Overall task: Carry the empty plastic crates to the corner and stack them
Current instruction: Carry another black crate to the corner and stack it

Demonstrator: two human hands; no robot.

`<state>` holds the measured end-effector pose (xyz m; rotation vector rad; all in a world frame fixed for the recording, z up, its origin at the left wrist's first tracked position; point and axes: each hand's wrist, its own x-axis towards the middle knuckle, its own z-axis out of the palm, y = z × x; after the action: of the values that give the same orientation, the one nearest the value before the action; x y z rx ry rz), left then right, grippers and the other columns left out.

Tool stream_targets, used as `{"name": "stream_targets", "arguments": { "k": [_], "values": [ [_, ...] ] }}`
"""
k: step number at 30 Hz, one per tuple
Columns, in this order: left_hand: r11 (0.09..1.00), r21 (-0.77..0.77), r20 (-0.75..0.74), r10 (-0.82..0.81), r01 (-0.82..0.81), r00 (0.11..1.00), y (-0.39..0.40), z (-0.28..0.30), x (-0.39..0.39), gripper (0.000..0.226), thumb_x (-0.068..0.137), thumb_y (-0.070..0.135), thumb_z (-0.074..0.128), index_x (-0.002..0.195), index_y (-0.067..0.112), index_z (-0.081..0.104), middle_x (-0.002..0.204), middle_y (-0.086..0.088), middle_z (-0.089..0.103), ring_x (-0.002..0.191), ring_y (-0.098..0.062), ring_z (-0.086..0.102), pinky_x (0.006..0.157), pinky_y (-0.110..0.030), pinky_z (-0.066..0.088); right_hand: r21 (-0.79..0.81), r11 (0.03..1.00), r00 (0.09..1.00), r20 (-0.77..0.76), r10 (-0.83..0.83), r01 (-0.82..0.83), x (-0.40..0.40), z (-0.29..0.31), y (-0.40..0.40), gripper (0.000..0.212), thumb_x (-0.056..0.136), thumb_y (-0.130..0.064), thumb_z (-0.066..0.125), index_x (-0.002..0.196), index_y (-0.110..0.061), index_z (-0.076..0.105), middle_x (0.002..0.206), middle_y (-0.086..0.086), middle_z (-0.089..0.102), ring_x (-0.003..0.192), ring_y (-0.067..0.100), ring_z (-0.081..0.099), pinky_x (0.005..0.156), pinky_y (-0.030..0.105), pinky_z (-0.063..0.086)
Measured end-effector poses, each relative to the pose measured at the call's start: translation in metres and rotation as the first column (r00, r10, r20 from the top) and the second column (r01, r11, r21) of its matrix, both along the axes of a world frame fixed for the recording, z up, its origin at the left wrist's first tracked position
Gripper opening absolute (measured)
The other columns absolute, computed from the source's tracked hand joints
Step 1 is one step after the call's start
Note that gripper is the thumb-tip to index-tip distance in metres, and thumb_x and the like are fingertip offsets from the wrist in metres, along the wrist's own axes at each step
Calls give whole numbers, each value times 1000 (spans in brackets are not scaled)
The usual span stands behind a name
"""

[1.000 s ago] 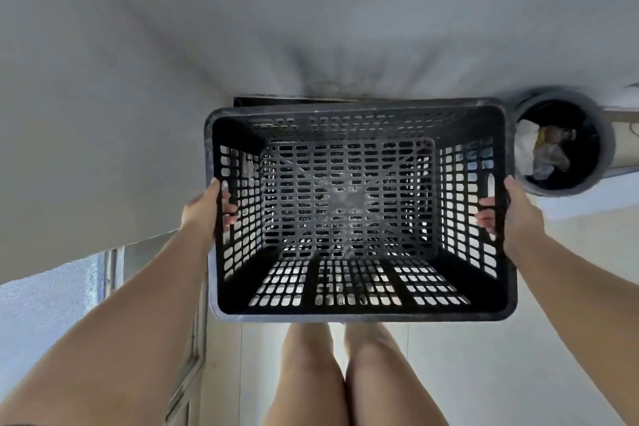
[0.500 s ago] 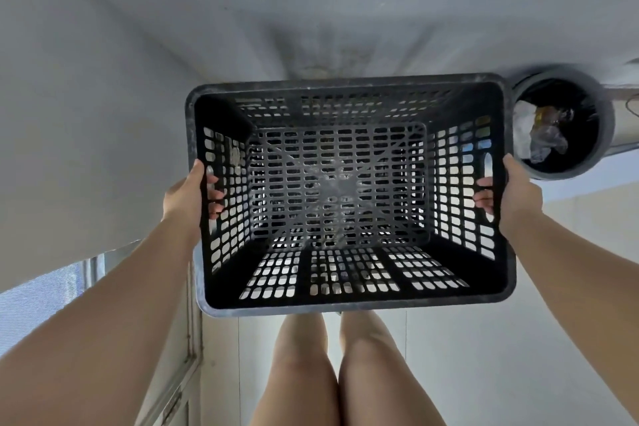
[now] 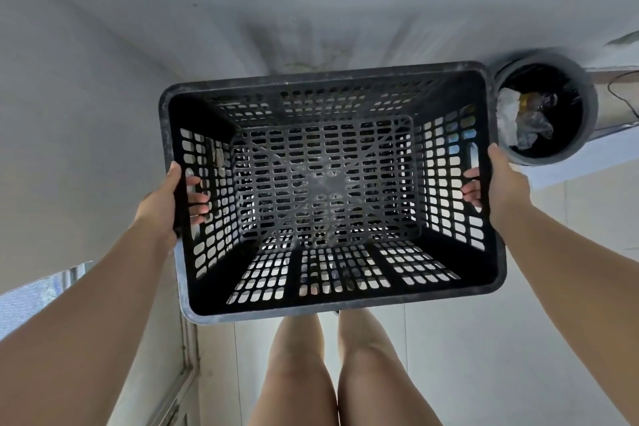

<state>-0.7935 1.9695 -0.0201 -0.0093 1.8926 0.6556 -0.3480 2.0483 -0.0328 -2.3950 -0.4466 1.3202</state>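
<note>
both arms extended forward; left hand at 9 o'clock, right hand at 3 o'clock, fingers curled closed.

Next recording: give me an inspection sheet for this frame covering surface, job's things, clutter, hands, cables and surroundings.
Surface: pale floor, bare where visible.
Job's things: one black slotted plastic crate, empty, open side up, held in the air near the wall corner; no other crate clearly seen.
Clutter: round dark bin right of the crate, holding crumpled clear plastic and other waste.
Hands: left hand grips the crate's left wall, fingers through its slots; right hand grips the right wall the same way.
Cables: a thin dark wire at the right edge, beyond the bin.
Surroundings: pale walls meeting in a stained corner; a window frame low on the left.
</note>
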Motion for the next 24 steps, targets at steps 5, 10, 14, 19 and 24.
{"name": "stream_targets", "arguments": {
  "k": [5, 10, 14, 19, 24],
  "values": [
    [999, -20, -40, -38, 38, 998, 9, -2, 6, 44, 95, 57, 41, 87, 19, 62, 65, 1, 63, 40, -9, 56, 57, -28, 47, 6, 999, 999, -1, -39, 39, 3, 0, -2, 57, 89, -59, 49, 72, -6, 63, 39, 2, 56, 43, 18, 51, 50, 25, 41],
    [999, -27, -69, -31, 30, 997, 9, -5, 8, 43, 94, 57, 43, 86, 20, 62, 72, -1, 62, 50, -12, 57, 58, -27, 47, -3, 997, 997, -35, -74, 74, 4, -2, -1, 56, 86, -59, 51, 71, -6, 64, 42, 4, 58, 40, 17, 51, 47, 23, 40],
    [999, -30, -62, -31, 30, 998, 12, -4, 5, 41, 94, 56, 45, 84, 20, 63, 68, 1, 64, 47, -12, 57, 57, -28, 48, 7, 996, 996, -28, -91, 91, 4, -3, 1, 56, 86, -58, 52, 69, -6, 63, 45, 6, 58, 40, 17, 51, 47, 23, 40],
    [999, -32, -53, -30, 29, 998, 12, -5, 3, 42, 94, 55, 45, 83, 19, 63, 56, 5, 64, 47, -13, 57, 56, -28, 47, -2, 995, 994, -33, -100, 100, 4, -3, 2, 56, 85, -59, 52, 69, -6, 63, 58, 12, 59, 44, 18, 52, 47, 23, 43],
    [987, -112, -106, -131, 119, 986, 15, 3, 10, 41, 97, 52, 39, 86, 19, 60, 81, -1, 65, 61, -15, 59, 62, -30, 47, -144, 989, 998, -47, 30, -37, 6, 1, 9, 64, 85, -65, 38, 80, -7, 64, 54, 9, 63, 52, 21, 57, 55, 28, 45]
  ]
}}
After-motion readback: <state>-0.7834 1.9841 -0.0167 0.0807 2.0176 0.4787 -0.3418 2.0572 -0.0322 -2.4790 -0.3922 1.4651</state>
